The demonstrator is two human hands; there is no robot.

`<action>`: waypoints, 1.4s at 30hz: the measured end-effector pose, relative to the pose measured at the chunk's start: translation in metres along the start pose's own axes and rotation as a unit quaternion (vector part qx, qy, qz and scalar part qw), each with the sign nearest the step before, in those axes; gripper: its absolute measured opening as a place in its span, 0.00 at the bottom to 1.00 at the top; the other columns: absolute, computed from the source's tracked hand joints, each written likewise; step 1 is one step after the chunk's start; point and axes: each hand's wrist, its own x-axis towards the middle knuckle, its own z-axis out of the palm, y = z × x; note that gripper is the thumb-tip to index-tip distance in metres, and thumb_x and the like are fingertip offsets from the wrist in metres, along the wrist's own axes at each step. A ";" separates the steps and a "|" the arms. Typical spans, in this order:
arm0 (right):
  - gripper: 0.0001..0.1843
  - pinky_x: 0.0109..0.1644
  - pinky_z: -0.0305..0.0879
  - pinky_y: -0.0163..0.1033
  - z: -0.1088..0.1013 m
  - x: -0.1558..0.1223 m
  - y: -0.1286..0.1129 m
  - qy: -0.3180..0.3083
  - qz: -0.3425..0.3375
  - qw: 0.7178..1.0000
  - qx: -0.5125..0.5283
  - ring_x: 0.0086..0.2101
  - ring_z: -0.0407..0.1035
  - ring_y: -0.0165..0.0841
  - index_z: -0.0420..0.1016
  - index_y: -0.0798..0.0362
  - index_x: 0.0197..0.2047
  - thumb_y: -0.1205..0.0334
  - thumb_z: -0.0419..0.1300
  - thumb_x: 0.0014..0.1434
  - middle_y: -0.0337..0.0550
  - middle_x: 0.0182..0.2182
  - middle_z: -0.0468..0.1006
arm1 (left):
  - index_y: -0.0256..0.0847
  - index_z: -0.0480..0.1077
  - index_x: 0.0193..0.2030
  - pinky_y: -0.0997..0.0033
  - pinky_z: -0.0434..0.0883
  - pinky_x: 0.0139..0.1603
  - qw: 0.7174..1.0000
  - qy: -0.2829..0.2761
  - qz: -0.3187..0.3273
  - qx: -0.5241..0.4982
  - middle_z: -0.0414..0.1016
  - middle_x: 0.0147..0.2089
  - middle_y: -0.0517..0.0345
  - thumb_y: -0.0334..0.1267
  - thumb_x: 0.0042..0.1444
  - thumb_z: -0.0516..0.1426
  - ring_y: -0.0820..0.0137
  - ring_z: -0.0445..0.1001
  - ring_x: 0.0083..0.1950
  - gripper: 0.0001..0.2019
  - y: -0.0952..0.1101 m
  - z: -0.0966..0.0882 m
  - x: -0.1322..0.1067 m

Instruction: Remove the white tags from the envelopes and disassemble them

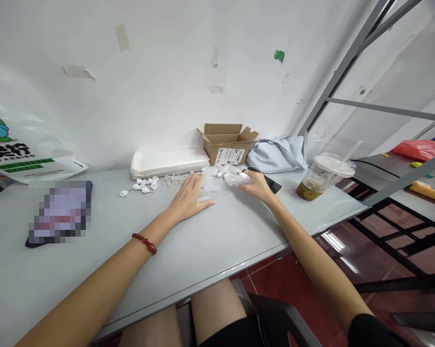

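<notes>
1. Nearest to me, my knees [188, 318] show under the front edge of the desk [203, 246], well short of the cardboard box [226, 144] that stands open against the wall.
2. My left hand [188, 200] lies flat on the desk, palm down and fingers straight, in front of the box and a little to its left. It grips nothing.
3. Its fingertips touch the loose clear parts [207, 190], which lie just in front of the box.
4. A red bead bracelet [145, 243] sits on my left wrist, much nearer me than the box.
5. My right hand [255, 185] is in front of the box's right corner, with its fingers curled around a clump of clear plastic parts [235, 178].
6. A dark phone [271, 183] lies on the desk just behind that hand, to the front right of the box.
7. Left of the box, close beside it, is a stack of white trays [169, 163]. In front of the trays lie small white pieces [143, 185].
8. Right of the box is a pale blue cloth [275, 154], and further right stands a lidded drink cup [322, 180] with a straw.
9. Far left of the box, a printed plastic bag [22, 149] leans at the wall.
</notes>
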 end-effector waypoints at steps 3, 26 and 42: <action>0.10 0.28 0.52 0.32 0.001 0.001 -0.001 -0.002 -0.006 0.997 -0.074 0.26 0.61 0.30 0.66 0.53 0.28 0.58 0.59 0.41 0.38 0.24 0.69 | 0.39 0.46 0.66 0.47 0.50 0.66 1.000 0.001 -0.003 0.004 0.49 0.68 0.42 0.56 0.50 0.57 0.51 0.41 0.70 0.42 0.001 -0.001 0.000; 0.12 0.28 0.57 0.34 -0.004 -0.020 -0.060 -0.043 -0.030 0.981 0.188 0.24 0.61 0.28 0.71 0.55 0.28 0.65 0.64 0.36 0.35 0.22 0.69 | 0.35 0.65 0.53 0.58 0.67 0.52 0.986 0.158 -0.002 -0.062 0.72 0.47 0.46 0.48 0.59 0.50 0.60 0.68 0.50 0.22 0.030 -0.022 0.000; 0.17 0.39 0.63 0.38 0.098 -0.037 -0.139 -0.076 -0.067 0.922 0.373 0.35 0.68 0.34 0.66 0.54 0.39 0.56 0.62 0.47 0.41 0.35 0.74 | 0.38 0.67 0.24 0.72 0.64 0.29 0.979 0.125 -0.129 -0.098 0.73 0.26 0.59 0.42 0.54 0.53 0.70 0.69 0.29 0.12 -0.013 -0.076 -0.040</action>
